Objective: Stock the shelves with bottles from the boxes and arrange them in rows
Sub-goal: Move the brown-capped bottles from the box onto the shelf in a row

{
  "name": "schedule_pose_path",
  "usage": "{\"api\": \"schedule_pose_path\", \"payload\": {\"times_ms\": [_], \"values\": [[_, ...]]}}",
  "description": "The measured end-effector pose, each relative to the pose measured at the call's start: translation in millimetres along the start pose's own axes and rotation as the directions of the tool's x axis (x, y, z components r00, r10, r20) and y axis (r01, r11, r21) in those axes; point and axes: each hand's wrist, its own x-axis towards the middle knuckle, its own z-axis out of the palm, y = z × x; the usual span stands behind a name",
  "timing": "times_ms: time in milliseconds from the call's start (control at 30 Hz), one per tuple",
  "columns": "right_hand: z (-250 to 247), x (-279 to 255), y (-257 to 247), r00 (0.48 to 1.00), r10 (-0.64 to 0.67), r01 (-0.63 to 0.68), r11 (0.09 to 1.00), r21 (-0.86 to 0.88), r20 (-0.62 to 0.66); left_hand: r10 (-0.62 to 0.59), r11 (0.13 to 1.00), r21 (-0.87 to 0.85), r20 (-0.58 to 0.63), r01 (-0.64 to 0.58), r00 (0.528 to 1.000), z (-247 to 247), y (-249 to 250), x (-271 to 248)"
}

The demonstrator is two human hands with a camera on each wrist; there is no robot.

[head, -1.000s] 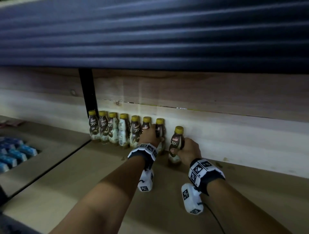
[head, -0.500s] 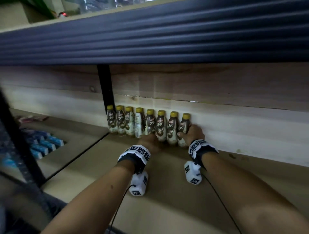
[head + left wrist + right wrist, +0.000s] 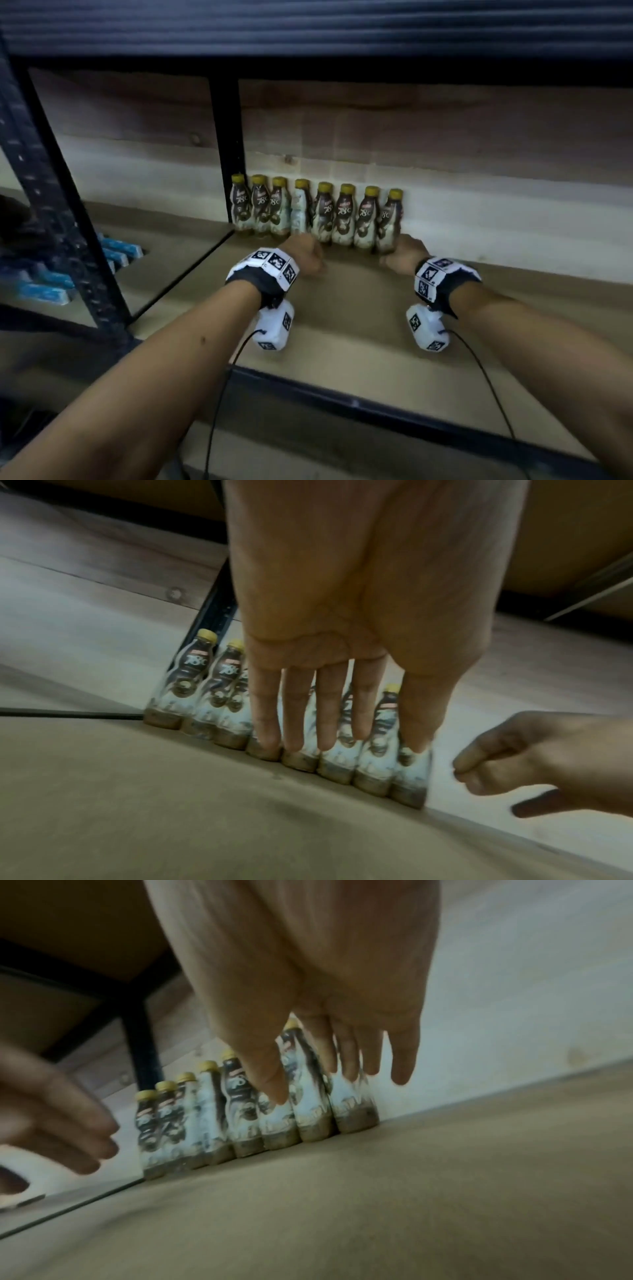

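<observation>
Several small bottles (image 3: 344, 216) with yellow caps and brown-and-white labels stand upright in one row against the shelf's back wall. My left hand (image 3: 306, 255) hovers just in front of the middle of the row. Its fingers (image 3: 329, 723) are straight and hold nothing. My right hand (image 3: 399, 255) is by the foot of the rightmost bottle (image 3: 388, 222). The right hand's fingers (image 3: 349, 1058) are loosely extended in front of the last bottles and grip none. The bottles stand on the tan shelf board (image 3: 342, 308).
A black upright post (image 3: 227, 144) stands at the row's left end. Blue packs (image 3: 116, 250) lie on the neighbouring shelf to the left. A dark shelf edge (image 3: 308, 31) hangs low overhead. A black front rail (image 3: 376, 407) borders the board. Bare board stretches right of the row.
One second ago my right hand held a bottle in front of the row. That bottle now stands at the row's right end. Both hands have let go and drawn back a little.
</observation>
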Motion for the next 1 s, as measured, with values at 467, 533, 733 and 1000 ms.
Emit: {"api": "schedule_pose_path", "payload": {"times_ms": [467, 533, 733, 1000], "values": [[14, -264, -13, 0.913, 0.007, -0.095, 0.976, 0.196, 0.408, 0.468, 0.883, -0.331, 0.652, -0.332, 0.596, 81, 25, -169], [31, -287, 0, 0.881, -0.011, -0.110, 0.967, 0.228, 0.473, 0.459, 0.888, -0.334, 0.684, -0.315, 0.567, 116, 18, -183], [126, -336, 71, 0.775, 0.082, -0.299, 0.921, 0.249, 0.627, 0.281, 0.956, -0.181, 0.791, -0.230, 0.543, 232, -19, -221], [248, -414, 175, 0.572, 0.298, -0.650, 0.733, 0.201, 0.764, -0.015, 0.996, -0.030, 0.872, 0.085, 0.489, 344, -36, -300]]}}
